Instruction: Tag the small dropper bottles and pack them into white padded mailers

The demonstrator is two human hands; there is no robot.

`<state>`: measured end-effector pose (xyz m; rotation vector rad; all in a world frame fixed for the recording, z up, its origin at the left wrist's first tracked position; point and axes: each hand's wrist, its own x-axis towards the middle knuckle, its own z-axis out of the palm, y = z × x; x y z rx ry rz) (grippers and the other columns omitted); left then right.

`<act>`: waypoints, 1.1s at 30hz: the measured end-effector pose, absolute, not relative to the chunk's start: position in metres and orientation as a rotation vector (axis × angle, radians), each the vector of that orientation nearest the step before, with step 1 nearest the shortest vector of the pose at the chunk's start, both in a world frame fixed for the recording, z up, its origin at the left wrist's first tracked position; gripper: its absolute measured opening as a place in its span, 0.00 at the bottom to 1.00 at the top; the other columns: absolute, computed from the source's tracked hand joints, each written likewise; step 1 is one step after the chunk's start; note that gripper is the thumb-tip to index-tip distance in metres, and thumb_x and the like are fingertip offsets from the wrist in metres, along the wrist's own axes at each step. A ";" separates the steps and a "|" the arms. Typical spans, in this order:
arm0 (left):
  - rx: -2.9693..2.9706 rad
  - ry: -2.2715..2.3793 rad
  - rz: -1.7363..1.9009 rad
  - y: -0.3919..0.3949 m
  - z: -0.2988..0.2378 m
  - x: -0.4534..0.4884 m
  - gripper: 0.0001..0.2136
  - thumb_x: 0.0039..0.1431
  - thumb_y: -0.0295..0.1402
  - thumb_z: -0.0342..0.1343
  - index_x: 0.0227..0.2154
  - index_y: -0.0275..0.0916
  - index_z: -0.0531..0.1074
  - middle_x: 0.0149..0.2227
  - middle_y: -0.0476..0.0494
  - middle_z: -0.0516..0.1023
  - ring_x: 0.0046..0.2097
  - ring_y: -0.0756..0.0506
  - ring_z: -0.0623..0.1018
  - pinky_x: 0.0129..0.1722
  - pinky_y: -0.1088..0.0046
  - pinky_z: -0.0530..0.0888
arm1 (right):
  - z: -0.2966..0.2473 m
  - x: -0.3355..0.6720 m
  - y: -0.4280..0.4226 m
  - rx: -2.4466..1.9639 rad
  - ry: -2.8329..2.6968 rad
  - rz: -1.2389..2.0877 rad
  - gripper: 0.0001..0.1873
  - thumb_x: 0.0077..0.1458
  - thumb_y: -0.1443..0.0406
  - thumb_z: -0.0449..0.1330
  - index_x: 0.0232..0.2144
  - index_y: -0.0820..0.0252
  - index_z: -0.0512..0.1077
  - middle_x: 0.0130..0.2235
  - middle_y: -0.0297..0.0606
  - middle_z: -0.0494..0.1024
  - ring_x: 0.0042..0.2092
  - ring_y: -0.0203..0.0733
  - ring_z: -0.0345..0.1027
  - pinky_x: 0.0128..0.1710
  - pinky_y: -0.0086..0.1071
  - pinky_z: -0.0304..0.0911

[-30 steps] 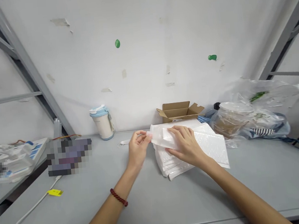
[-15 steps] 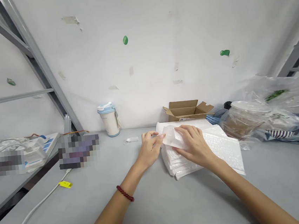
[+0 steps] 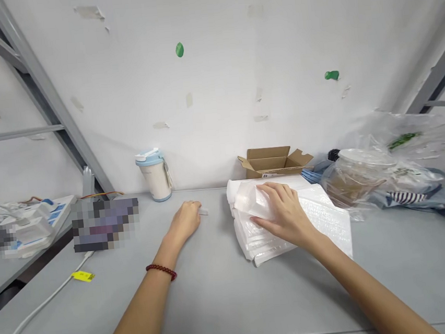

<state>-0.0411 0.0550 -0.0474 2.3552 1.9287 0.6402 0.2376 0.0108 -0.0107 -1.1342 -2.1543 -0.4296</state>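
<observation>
My left hand (image 3: 185, 219) is on the grey tabletop, its fingers closed at a small white tag (image 3: 203, 211). Only the tag's right end shows; the fingers cover the rest. My right hand (image 3: 285, 211) grips a thin white translucent pouch (image 3: 246, 198), thumb below and fingers over it. This pouch rests above a pile of white bubble-wrap bags (image 3: 326, 220), which lies under and around the right hand.
Behind the pile stands an open cardboard box (image 3: 269, 160). A cream tumbler with a blue lid (image 3: 155, 176) is near the wall. At the right lie plastic-wrapped items (image 3: 369, 179); at the left, a blurred-out device (image 3: 106, 225) with a white cable (image 3: 43, 307).
My left hand has left the pouch and moved left to the white tag on the table. The right hand keeps the pouch over the pile. The view has shifted slightly.
</observation>
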 end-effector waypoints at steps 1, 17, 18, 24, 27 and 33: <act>2.349 1.904 0.658 0.053 -0.044 -0.036 0.16 0.50 0.21 0.47 0.40 0.34 0.74 0.42 0.33 0.77 0.46 0.37 0.74 0.43 0.65 0.68 | -0.011 0.238 0.011 -1.146 -2.151 -0.428 0.30 0.53 0.51 0.56 0.54 0.59 0.57 0.50 0.49 0.66 0.50 0.54 0.57 0.45 0.45 0.56; 1.122 0.789 1.422 0.022 0.005 0.015 0.17 0.47 0.34 0.62 0.39 0.36 0.66 0.33 0.43 0.79 0.32 0.51 0.74 0.35 0.73 0.69 | -0.012 0.231 0.009 -1.148 -2.200 -0.450 0.30 0.53 0.52 0.56 0.53 0.62 0.58 0.49 0.49 0.67 0.48 0.53 0.57 0.46 0.45 0.54; 1.122 0.786 1.414 0.022 0.002 0.019 0.18 0.48 0.34 0.62 0.40 0.36 0.65 0.32 0.44 0.79 0.32 0.51 0.74 0.36 0.72 0.69 | -0.012 0.231 0.009 -1.146 -2.200 -0.455 0.30 0.53 0.52 0.56 0.53 0.62 0.57 0.49 0.49 0.67 0.48 0.53 0.57 0.46 0.45 0.54; 1.123 0.723 1.464 0.022 -0.010 0.031 0.25 0.49 0.30 0.62 0.48 0.41 0.57 0.30 0.49 0.79 0.34 0.49 0.78 0.44 0.66 0.70 | -0.014 0.230 0.008 -1.124 -2.196 -0.490 0.30 0.53 0.53 0.56 0.54 0.61 0.57 0.49 0.50 0.67 0.49 0.53 0.57 0.46 0.45 0.53; 1.119 0.735 1.513 0.019 -0.008 0.033 0.25 0.50 0.30 0.61 0.49 0.42 0.56 0.31 0.49 0.79 0.34 0.50 0.78 0.45 0.65 0.71 | -0.014 0.229 0.008 -1.115 -2.200 -0.503 0.30 0.53 0.53 0.56 0.53 0.61 0.57 0.49 0.50 0.67 0.48 0.53 0.57 0.45 0.45 0.53; 1.124 0.764 1.564 0.016 -0.005 0.033 0.29 0.49 0.29 0.60 0.53 0.44 0.56 0.30 0.52 0.77 0.37 0.48 0.79 0.47 0.64 0.71 | -0.014 0.227 0.007 -1.117 -2.205 -0.508 0.30 0.53 0.53 0.56 0.53 0.62 0.57 0.49 0.50 0.67 0.48 0.53 0.57 0.45 0.45 0.53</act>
